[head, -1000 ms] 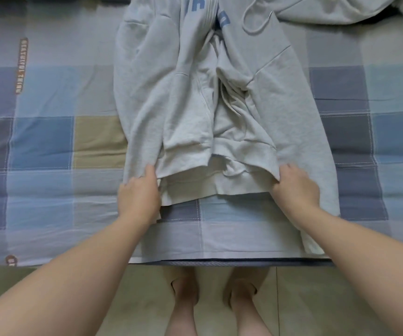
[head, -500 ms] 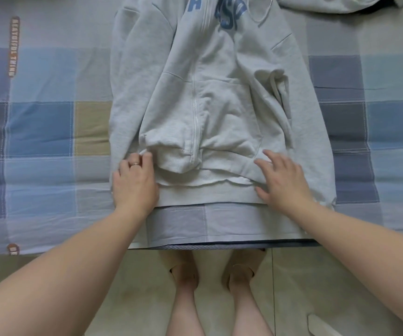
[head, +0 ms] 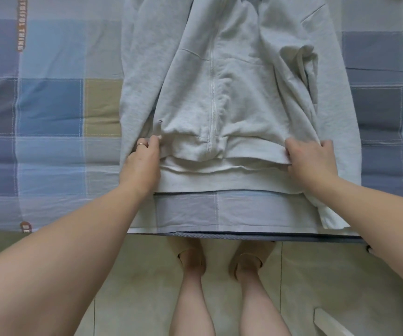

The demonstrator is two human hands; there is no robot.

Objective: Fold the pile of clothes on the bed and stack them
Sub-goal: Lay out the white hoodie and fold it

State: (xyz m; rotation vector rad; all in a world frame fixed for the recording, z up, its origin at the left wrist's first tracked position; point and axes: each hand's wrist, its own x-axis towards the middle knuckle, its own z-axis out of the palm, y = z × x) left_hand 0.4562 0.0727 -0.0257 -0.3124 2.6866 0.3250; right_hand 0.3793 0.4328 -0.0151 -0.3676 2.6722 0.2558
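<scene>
Hoodie (head: pixel 232 98) on the bed (head: pixel 50 105) could fold crooked if its uneven hem (head: pixel 219 183) layers slipped, and the sleeve (head: pixel 327 214) near the edge might slide off. Its long axis ran away from the bed's near edge, hem nearest. Left hand (head: pixel 142 163) and right hand (head: pixel 314 161) each pinched a hem corner, grip closed.

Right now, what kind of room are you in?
Most likely a bedroom: a checked bed sheet, a grey hoodie spread on it for folding, and a tiled floor below the bed's edge.
</scene>
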